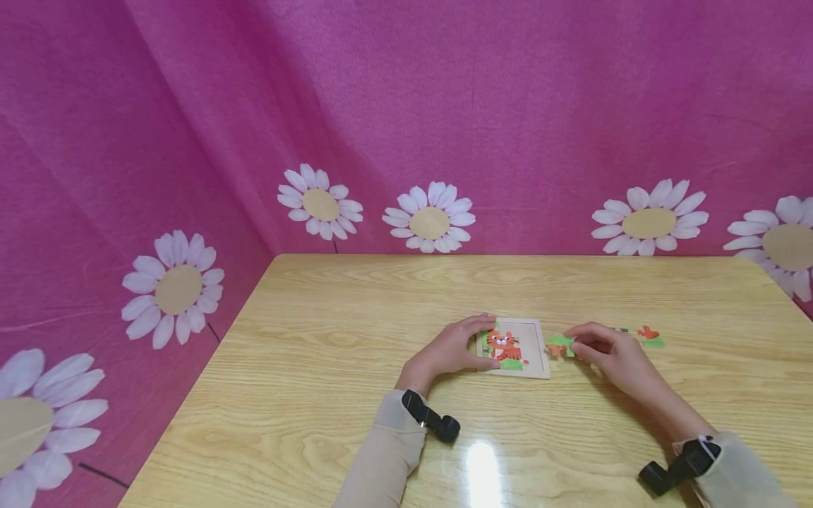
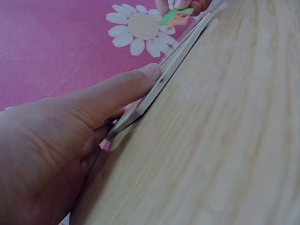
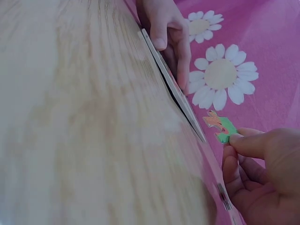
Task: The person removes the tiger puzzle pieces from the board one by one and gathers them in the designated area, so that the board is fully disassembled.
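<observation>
A square wooden puzzle board point(image 1: 533, 346) with a pale frame lies on the table, a tiger picture point(image 1: 504, 343) filling its left part and bare wood its right. My left hand point(image 1: 447, 349) grips the board from the left, thumb over its near edge and fingers at the far edge. Between thumb and fingertips my right hand point(image 1: 612, 356) pinches a green and orange jigsaw piece point(image 3: 226, 130), just off the board's right edge. The right wrist view shows this piece held up above the tabletop.
Loose jigsaw pieces point(image 1: 653, 341) in green and red lie to the right, partly hidden behind my right hand. The wood-grain table point(image 1: 305, 367) reaches back to a pink cloth point(image 1: 508, 106) with white daisies. Each wrist wears a black camera strap.
</observation>
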Available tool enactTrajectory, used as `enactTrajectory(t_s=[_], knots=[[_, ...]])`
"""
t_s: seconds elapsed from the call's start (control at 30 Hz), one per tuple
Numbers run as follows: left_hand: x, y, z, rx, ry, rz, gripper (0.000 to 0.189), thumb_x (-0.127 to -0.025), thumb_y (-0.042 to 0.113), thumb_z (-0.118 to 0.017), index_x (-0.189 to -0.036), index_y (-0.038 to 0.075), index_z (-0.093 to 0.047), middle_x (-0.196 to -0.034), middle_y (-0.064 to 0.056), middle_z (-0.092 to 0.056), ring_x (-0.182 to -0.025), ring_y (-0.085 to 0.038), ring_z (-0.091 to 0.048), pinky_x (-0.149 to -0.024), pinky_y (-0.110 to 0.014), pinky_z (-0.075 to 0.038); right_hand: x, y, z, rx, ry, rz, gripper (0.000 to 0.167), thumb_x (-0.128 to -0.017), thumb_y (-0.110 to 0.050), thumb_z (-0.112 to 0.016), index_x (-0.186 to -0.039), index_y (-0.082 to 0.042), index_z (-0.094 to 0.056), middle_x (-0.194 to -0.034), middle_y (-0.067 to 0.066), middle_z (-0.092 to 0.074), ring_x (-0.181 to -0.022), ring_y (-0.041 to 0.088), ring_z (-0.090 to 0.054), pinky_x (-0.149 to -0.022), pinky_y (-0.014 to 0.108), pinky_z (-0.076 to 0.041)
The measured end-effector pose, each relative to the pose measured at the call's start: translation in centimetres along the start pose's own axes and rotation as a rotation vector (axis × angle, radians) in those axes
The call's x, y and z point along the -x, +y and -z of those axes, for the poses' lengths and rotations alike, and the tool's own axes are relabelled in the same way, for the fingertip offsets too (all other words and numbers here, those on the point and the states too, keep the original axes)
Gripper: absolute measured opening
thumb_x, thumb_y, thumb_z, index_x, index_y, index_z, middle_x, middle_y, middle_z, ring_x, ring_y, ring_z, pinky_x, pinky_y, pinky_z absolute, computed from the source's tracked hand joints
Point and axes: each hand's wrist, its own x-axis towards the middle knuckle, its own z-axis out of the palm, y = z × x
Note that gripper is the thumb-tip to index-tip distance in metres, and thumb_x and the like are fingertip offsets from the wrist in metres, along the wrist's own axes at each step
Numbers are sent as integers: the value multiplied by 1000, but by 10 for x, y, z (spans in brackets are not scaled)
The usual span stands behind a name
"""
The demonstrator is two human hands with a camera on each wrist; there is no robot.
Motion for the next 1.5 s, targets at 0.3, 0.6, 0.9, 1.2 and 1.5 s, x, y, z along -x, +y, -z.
enactTrajectory(t_s=[0.3,0.6,0.9,1.2,1.5], knots=[[0,0,0,18,4,3,73,-83,38,-77,-146,17,-47,-159,4,-37,-150,-12,-29,-124,-30,-26,10,7,10,-4,22,43,18,-92,-6,-66,-109,-5,-70,-91,-15,-66,-71,-6,-58,-59,14,-51],[0,0,1,4,-2,1,73,-84,39,-76,-147,17,-46,-159,5,-36,-150,-12,-29,-124,-29,-26,21,15,18,-21,34,65,17,-90,-2,-66,-107,-2,-69,-96,-32,-59,-75,-10,-58,-58,12,-50],[0,0,0,10,-2,6,73,-83,39,-77,-146,17,-46,-159,5,-36,-150,-12,-29,-124,-28,-26,29,19,28,31,54,48,17,-89,-3,-68,-106,-2,-69,-91,-29,-61,-73,-11,-58,-60,9,-49],[0,1,1,22,-3,13,74,-83,39,-77,-147,17,-45,-159,5,-35,-150,-12,-28,-124,-30,-26,30,23,31,47,51,49,16,-89,0,-67,-104,-4,-70,-92,-30,-62,-76,-13,-58,-60,9,-50],[0,0,0,24,-4,12,74,-83,39,-77,-147,18,-45,-159,5,-35,-150,-12,-28,-124,-31,-27,32,27,30,43,39,78,17,-89,1,-67,-105,-3,-68,-87,-21,-64,-74,-10,-56,-60,9,-47]])
